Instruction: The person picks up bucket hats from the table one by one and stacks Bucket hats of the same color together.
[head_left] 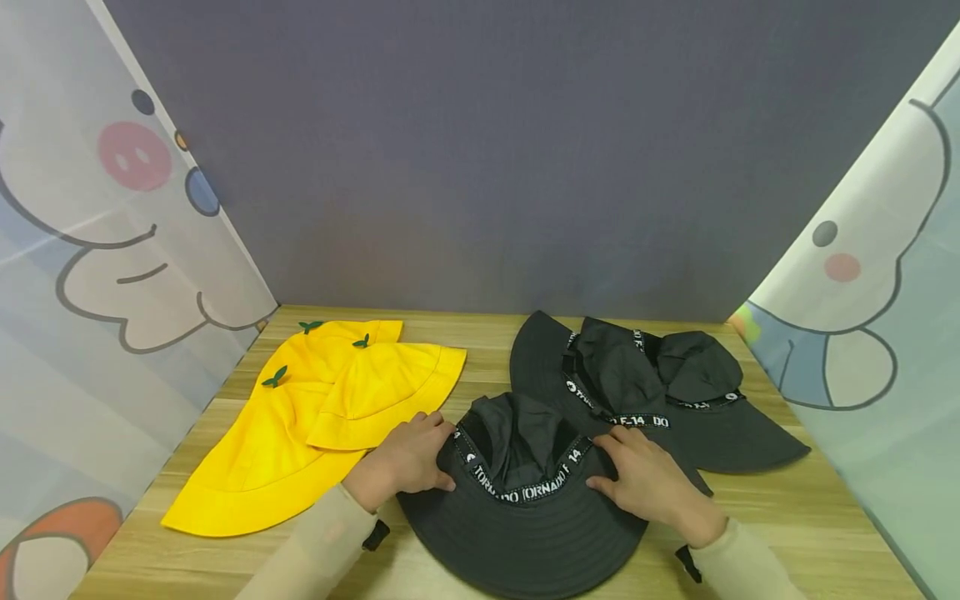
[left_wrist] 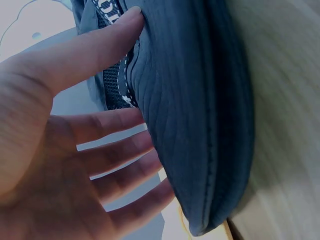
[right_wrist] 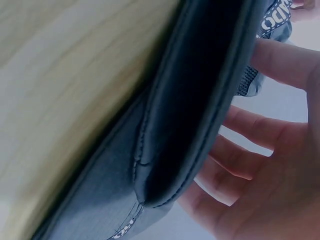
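Note:
In the head view, a black bucket hat (head_left: 525,533) lies at the front middle of the table, its brim towards me and its crown collapsed inward. White-lettered tape runs round the base of the crown. My left hand (head_left: 412,454) holds the hat's left side, and my right hand (head_left: 645,479) holds its right side. The left wrist view shows the left thumb on top of the brim (left_wrist: 185,110), with the fingers behind it. From the right wrist, the right hand (right_wrist: 280,185) has its thumb and fingers at the folded brim (right_wrist: 220,100); some fingertips are hidden.
Three overlapping yellow hats (head_left: 262,467) with green leaf tips lie on the left. Two more black hats (head_left: 742,437) overlap at the back right, close to the right hand. A grey panel (head_left: 480,167) stands behind the wooden table (head_left: 810,517), with cartoon-printed curtains at both sides.

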